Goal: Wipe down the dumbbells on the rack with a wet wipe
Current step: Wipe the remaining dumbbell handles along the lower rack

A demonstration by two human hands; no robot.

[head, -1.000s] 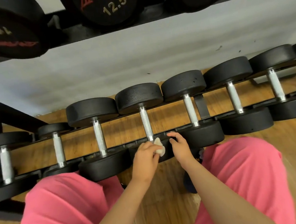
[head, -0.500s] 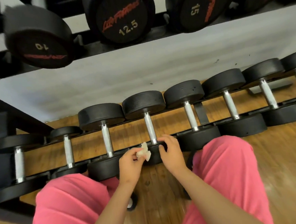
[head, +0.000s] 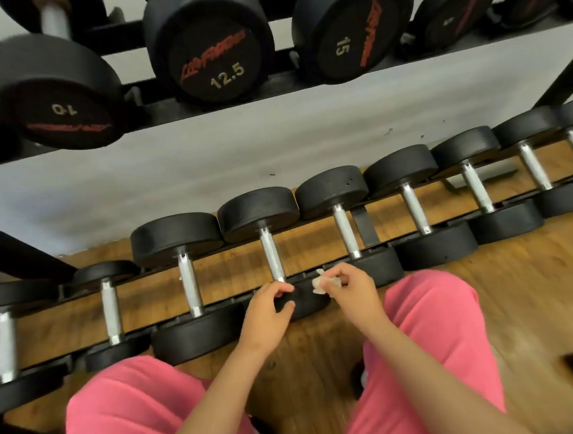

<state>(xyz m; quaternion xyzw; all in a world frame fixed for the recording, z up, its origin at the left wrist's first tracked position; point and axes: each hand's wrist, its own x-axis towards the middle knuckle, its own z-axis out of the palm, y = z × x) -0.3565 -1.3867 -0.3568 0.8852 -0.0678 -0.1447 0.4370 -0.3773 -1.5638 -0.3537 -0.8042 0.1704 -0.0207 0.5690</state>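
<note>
Two hands meet at the near head of a black rubber dumbbell with a steel handle (head: 272, 253) on the low black metal rack (head: 365, 226). The left hand (head: 268, 311) has its grip curled round that head. The right hand (head: 353, 291) has its grip pinching a crumpled white wet wipe (head: 319, 282) just beside it.

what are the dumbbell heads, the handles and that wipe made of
The heads look rubber- or urethane-coated: matte black, slightly pitted. The handles are metal, probably chromed steel: silvery, with rough knurling. The wipe, crumpled in the right hand, looks like thin white nonwoven cloth or paper; whether it is wet can't be told.
</note>
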